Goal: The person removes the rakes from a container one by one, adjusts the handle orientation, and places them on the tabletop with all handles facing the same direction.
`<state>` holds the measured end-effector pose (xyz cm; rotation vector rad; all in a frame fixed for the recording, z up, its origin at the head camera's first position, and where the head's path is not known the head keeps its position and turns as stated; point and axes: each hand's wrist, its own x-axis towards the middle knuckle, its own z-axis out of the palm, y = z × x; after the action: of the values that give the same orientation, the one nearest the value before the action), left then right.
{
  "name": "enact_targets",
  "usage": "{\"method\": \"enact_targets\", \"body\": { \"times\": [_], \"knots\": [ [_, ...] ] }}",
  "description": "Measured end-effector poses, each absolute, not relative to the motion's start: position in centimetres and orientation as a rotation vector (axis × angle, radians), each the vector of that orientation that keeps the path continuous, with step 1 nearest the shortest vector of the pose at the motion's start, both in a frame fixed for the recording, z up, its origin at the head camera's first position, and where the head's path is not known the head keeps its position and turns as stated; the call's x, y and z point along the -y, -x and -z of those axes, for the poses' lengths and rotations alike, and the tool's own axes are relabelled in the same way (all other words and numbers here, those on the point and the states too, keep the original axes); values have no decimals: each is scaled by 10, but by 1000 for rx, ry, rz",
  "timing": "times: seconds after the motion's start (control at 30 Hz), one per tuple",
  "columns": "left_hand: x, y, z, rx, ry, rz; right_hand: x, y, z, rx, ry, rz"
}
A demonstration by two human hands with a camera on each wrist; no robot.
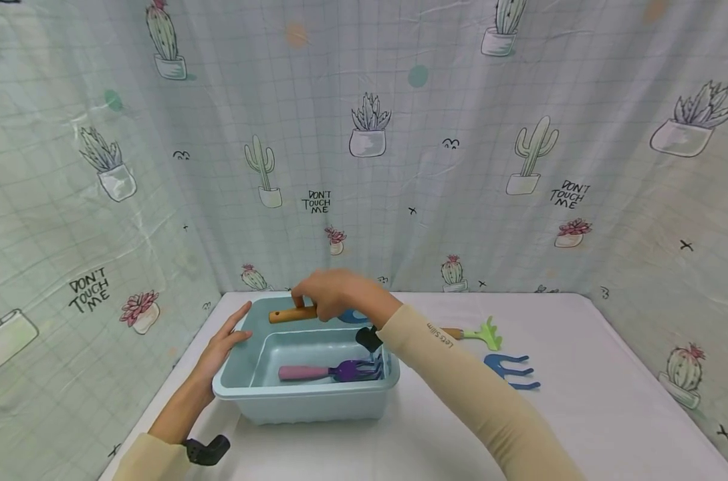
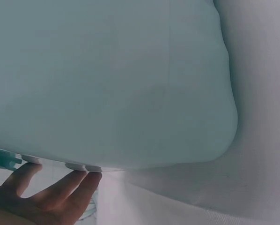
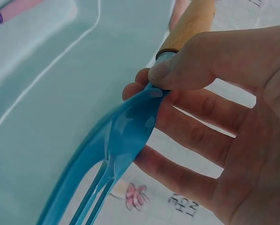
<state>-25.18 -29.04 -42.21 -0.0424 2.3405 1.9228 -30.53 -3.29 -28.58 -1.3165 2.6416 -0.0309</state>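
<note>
My right hand (image 1: 333, 294) pinches a blue garden hand fork with a wooden handle (image 1: 291, 314) over the far side of the light blue plastic basin (image 1: 306, 401). In the right wrist view, thumb and fingers meet at the neck, where the blue tined head (image 3: 130, 119) joins the handle. My left hand (image 1: 222, 341) rests on the basin's left rim, fingers spread and fairly straight; the left wrist view shows fingertips touching the basin edge. Inside the basin lies a purple hand fork (image 1: 348, 371) with a pink handle; its tine end is partly crowded by something bluish I cannot make out.
On the white table (image 1: 436, 427), right of the basin, lie a green hand rake (image 1: 489, 334) and a blue three-pronged cultivator (image 1: 511, 369). My right forearm hides part of both. A cactus-print curtain (image 1: 412, 180) encloses the back and sides.
</note>
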Motion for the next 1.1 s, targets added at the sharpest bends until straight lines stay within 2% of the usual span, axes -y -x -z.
{"method": "enact_targets", "body": {
  "times": [0.43, 1.1],
  "knots": [
    [290, 252, 422, -2324, 34, -1930, -15, 295, 265, -2707, 1321, 32],
    [289, 250, 421, -2311, 48, -1948, -108, 277, 264, -2861, 1145, 108]
  ]
}}
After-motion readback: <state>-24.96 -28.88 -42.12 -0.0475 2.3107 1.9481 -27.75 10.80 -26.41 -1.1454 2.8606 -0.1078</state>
